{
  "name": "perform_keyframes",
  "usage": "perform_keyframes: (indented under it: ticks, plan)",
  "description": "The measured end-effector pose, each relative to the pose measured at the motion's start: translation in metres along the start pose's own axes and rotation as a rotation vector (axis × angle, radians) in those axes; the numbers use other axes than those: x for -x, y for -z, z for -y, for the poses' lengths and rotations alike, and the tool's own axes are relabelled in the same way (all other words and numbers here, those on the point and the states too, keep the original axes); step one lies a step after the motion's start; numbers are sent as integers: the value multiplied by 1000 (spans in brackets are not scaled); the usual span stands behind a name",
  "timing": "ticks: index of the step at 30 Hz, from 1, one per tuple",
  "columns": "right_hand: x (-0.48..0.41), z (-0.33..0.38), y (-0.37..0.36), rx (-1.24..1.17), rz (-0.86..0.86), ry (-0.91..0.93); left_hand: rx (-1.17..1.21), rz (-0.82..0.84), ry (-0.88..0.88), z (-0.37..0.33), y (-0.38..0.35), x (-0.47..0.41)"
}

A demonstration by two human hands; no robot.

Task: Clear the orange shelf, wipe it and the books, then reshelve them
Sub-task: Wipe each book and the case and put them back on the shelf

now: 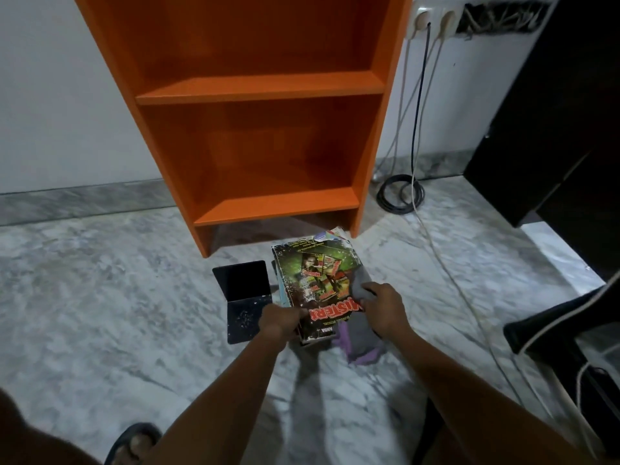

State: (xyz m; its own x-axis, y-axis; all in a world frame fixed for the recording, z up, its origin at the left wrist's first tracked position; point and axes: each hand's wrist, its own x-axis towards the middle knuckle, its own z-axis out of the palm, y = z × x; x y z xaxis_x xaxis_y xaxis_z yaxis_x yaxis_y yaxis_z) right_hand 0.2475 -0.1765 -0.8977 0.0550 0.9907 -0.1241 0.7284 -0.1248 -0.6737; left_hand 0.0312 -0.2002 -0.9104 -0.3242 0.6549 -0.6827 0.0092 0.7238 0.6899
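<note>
**Cloth on the top book, stack on the floor before the shelf**

From my feed, the orange shelf point(261, 88) stands on the marble floor point(100, 297) with its back to the white wall. The stack of books point(330, 238) lies on the floor just in front of the shelf's right foot, not on any of its boards. The top book point(315, 276) lies face up, a worn dark-green cover with red lettering that reads upside down to me, its far edge pointing toward the shelf.

My left hand point(278, 318) grips the near left corner of that book, fingers curled round its edge. My right hand point(382, 308) is closed on a grey cloth point(360, 286), holding it against the cover near the book's right edge. The rest of the cloth hangs off the near right corner onto the floor, where a purple side of it shows.

Just left of the stack, touching or nearly touching it, a dark folding case point(243, 297) lies open on the floor. Along the wall edge of the floor to the right of the shelf, a coiled black cable point(399, 193) rests below a wall socket point(432, 18). A dark cabinet point(553, 112) fills the right side. A sandal point(134, 441) shows at the near edge.
</note>
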Motion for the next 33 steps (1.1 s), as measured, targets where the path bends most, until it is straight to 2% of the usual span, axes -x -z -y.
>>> perform_keyframes:
  ticks: [2, 5, 9, 15, 21, 24, 30, 33]
  plan:
    - [5, 3, -3, 14, 8, 27, 145, 87, 21, 1, 2, -3]
    - [6, 6, -7, 4, 56, 52, 198, 142, -70, -11, 5, 2]
    - [2, 24, -10, -174, 99, 21, 297, 335, -106, -40, 11, 18]
    - [22, 71, -2, -435, 156, 323, 352, 501, -228, -58, 29, 30]
    - [22, 117, -6, -429, 292, 487, 242, 607, -349, -74, 59, 67]
    - [3, 143, -7, -372, 226, 519, 152, 676, -417, -77, 63, 89]
    - [-22, 175, 4, -441, -42, 377, 159, 727, -507, -84, 75, 117]
    - [-27, 181, 8, -623, -45, 273, 196, 712, -518, -86, 81, 120]
